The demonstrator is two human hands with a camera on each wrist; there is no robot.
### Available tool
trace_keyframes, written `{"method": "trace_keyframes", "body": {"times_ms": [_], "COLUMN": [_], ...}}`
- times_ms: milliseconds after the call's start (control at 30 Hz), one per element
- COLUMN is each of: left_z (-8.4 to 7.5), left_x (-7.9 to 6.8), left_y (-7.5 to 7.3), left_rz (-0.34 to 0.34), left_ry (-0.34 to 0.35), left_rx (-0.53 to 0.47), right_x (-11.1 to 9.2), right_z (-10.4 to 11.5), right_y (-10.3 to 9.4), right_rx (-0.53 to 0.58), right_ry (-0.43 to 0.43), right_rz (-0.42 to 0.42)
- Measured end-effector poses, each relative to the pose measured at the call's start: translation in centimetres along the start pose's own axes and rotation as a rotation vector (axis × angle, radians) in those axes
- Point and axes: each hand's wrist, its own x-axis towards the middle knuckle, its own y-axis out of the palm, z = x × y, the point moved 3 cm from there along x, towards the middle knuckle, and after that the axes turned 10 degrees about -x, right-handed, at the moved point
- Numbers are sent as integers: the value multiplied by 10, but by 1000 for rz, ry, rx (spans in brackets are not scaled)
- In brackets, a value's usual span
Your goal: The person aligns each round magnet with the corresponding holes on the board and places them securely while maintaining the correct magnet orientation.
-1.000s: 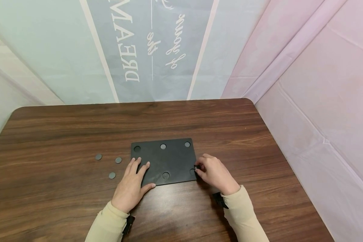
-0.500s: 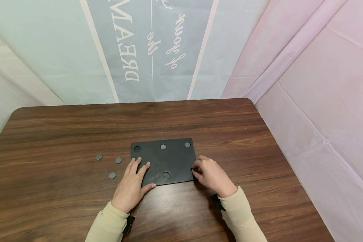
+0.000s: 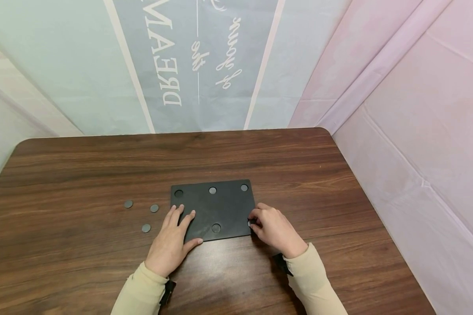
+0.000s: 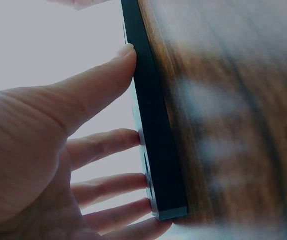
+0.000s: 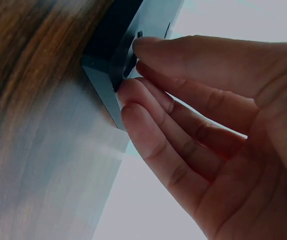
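Observation:
A flat black rectangular board point(image 3: 228, 208) with round recesses lies on the table. My left hand point(image 3: 169, 245) rests on its left end with fingers spread; in the left wrist view the thumb point(image 4: 103, 82) touches the board's edge. My right hand point(image 3: 276, 227) pinches a small grey disc point(image 3: 249, 223) at the lower right recess, and its fingers cover most of that disc. In the right wrist view the thumb and index finger meet at the recess. Grey discs sit in the top middle recess point(image 3: 213, 190) and top right recess point(image 3: 244, 187).
Three loose grey discs lie left of the board: one farther out point(image 3: 128, 204), one nearer the board point(image 3: 154, 208), one lower down point(image 3: 146, 228). The top left recess point(image 3: 178, 193) looks dark. A printed cloth point(image 3: 205, 65) hangs behind the brown wooden table point(image 3: 102, 166).
My right hand has moved slightly left, from the board's right edge onto the lower right recess, with the disc between its fingertips. The left hand and loose discs have stayed put.

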Motion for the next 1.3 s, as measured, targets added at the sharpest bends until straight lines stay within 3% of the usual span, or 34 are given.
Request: {"method": "trace_keyframes", "body": {"times_ms": [800,1100,1300], "left_z": [0,0,0], "left_x": [0,0,0], "left_y": [0,0,0], "left_rz": [1,7,8], "left_ry": [4,-5,-4], "left_rx": [2,1,-2], "right_x": [-7,-9,-9], "right_z": [-5,-3,-1], "right_y": [-1,3,4], "right_rx": [-3,49,54], "right_ry": [56,52,34], "right_rz": [9,93,106]}}
